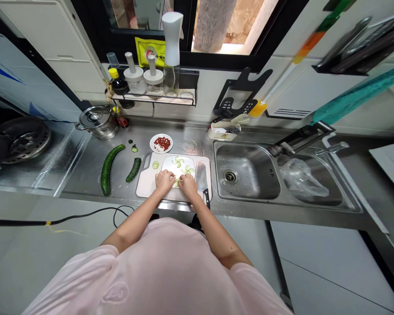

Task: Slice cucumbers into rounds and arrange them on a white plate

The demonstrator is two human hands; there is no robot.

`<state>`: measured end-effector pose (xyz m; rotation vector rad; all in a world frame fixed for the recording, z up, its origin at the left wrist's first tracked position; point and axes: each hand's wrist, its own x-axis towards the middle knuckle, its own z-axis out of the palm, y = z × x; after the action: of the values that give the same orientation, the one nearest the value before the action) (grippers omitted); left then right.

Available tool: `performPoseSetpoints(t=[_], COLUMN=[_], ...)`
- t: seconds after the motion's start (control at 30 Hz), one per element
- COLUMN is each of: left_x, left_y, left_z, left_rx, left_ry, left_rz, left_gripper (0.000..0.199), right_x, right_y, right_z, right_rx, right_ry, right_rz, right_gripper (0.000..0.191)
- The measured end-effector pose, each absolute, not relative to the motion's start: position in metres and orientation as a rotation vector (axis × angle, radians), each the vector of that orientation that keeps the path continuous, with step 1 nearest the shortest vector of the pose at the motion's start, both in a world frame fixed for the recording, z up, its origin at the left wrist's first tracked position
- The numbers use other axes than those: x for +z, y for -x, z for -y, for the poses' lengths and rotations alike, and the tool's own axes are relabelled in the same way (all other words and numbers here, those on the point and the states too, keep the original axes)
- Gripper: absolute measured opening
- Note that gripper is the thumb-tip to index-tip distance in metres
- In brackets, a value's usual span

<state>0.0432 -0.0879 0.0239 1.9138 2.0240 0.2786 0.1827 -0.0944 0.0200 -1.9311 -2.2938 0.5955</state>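
At my far left, a pale panel (6, 65) carries blue marks, too cut off to read, beyond a dark pan (18, 139). Next comes a lidded steel pot (98, 122), then a whole cucumber (108, 173) and a shorter cucumber piece (133, 169), lying apart on the steel surface (85, 175). Above them, a yellow-capped bottle (120, 85) stands on the rack; I can't read its label. The yellow packet (157, 47) behind the jars has a red-and-white emblem and dark characters, too small for me to make out.

Just beyond my cutting board (144, 189) sits a small plate (153, 149) of chopped red bits. One cucumber round (155, 165) lies on the board, left of the white dish (167, 162), where thin cucumber slices (188, 169) form curved clusters.

My forearms reach forward and angle inward, backs of both hands up. My left hand (163, 183) and right hand (188, 185) meet the dish's near part, close together but apart, fingers bent down at the slices; I can't tell whether either hand pinches one. Right of them, a black-handled knife (201, 176) lies along the board, near the sink (246, 168).
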Motion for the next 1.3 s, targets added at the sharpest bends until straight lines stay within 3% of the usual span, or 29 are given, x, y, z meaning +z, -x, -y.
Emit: performPoseSetpoints(t=[0.3, 0.63, 0.93, 1.3], left_x=[0.028, 0.033, 0.023, 0.02], left_y=[-0.039, 0.013, 0.028, 0.027], left_z=[0.088, 0.075, 0.069, 0.064], left_rx=[0.362, 0.512, 0.418, 0.436], left_ry=[-1.87, -1.539, -1.481, -1.488], left_rz=[-2.04, -2.418, -2.482, -2.463], left_gripper=[0.023, 0.027, 0.036, 0.028], right_x=[0.026, 0.045, 0.05, 0.047], right_y=[-0.188, -0.199, -0.205, -0.214], right_z=[0.095, 0.107, 0.118, 0.123], right_rx=[0.628, 0.564, 0.564, 0.603], right_ry=[1.907, 1.754, 1.683, 1.69], right_rz=[2.26, 2.06, 1.968, 1.925], right_gripper=[0.02, 0.024, 0.021, 0.02])
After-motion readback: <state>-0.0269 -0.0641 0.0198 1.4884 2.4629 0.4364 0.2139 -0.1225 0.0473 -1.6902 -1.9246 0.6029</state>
